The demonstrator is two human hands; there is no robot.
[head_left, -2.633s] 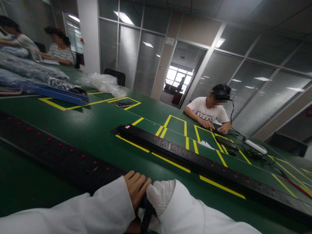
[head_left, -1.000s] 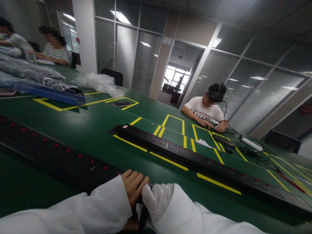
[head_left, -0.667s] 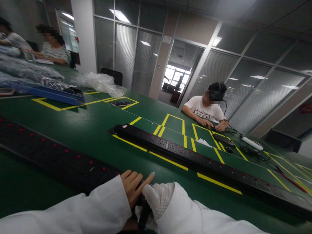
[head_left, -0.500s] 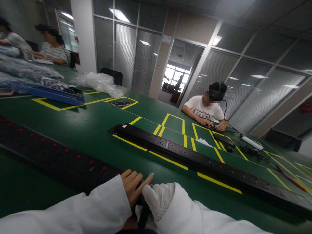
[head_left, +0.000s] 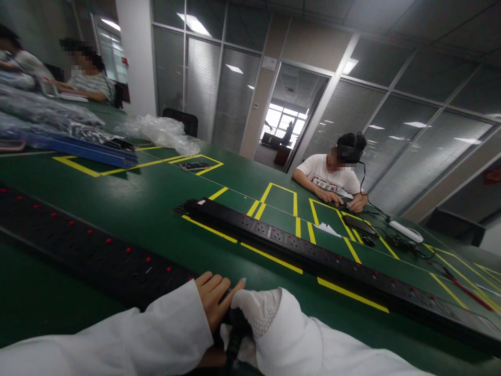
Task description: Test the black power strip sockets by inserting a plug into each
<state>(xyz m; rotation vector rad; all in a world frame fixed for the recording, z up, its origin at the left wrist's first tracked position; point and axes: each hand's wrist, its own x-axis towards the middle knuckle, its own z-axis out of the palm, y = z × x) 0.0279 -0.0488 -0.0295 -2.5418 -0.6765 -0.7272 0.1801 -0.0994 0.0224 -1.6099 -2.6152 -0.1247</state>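
My left hand [head_left: 213, 297] is bare and laid over the right end of the near power strip [head_left: 90, 250]; the fingers are bent, but whether they press down or wrap underneath I cannot tell, as their undersides are hidden. My right hand [head_left: 260, 308], in a white dotted glove, is curled round a black cord [head_left: 234, 344], whose thick upper part shows below my knuckles and whose lower part drops toward me.

The near power strip lies to the left of my fingers. Its long axis runs on a slant, from the left edge of my view, nearer me and rightward, to just under my left hand, its row of red dots [head_left: 109, 241] following the same line. My left hand is the nearer one, right on it; my right hand sits just past that end, on the cord's side. Where the cord meets the strip, if it does, my hands cover it.

Beyond, on the green table [head_left: 156, 198], a far power strip [head_left: 297, 245] lies on a similar slant, well apart from my fingers and touching neither hand. Yellow tape [head_left: 272, 258] runs along its near side, between it and my gloved hand.
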